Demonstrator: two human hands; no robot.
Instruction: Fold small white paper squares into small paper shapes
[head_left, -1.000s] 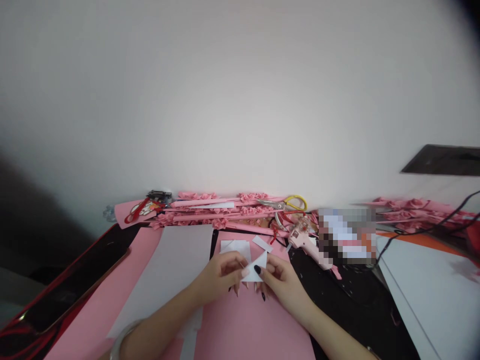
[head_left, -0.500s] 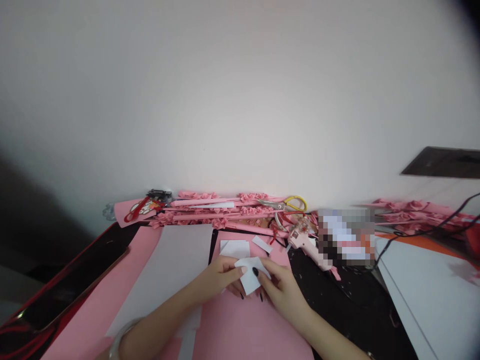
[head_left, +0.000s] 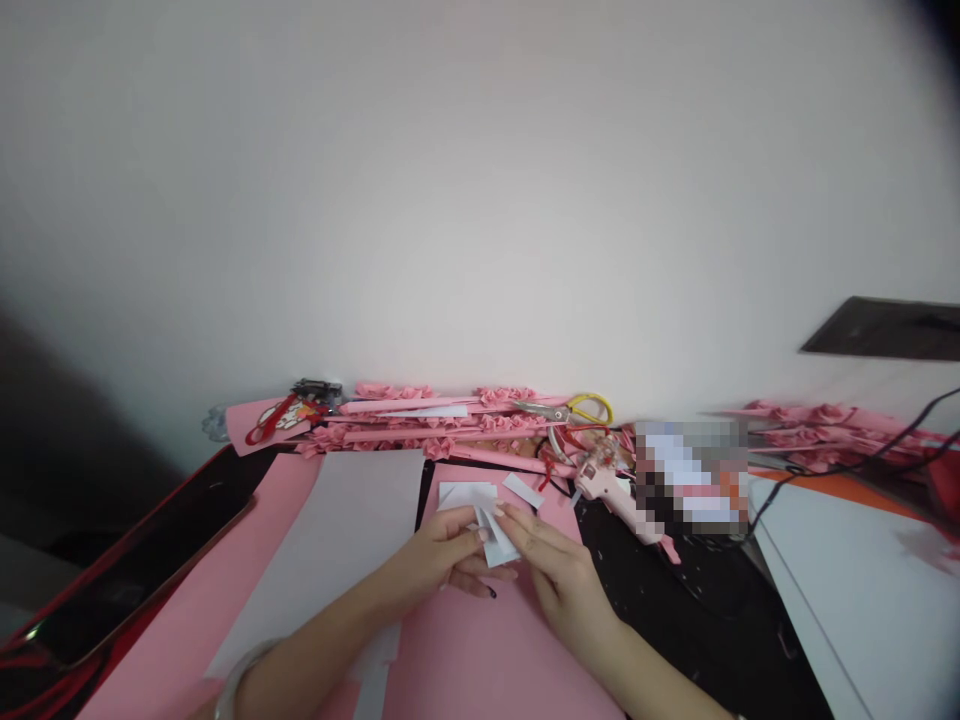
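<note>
A small white piece of paper, with a fold line or flap showing, is held between my two hands above a pink sheet. My left hand pinches its left side, thumb on top and fingers underneath. On its upper right, the fingers of my right hand press down on the paper. Just behind my hands lie several white paper squares on the pink sheet. A narrow white paper strip rests beside them.
A large white sheet lies at left, near a dark phone-like slab. Along the wall are pink paper flowers, yellow-handled scissors and a pink glue gun. White boards and black cables are at right.
My right hand has turned, its fingers now lying over the paper where the thumb was before. The paper has gone from flat and open to partly folded.
</note>
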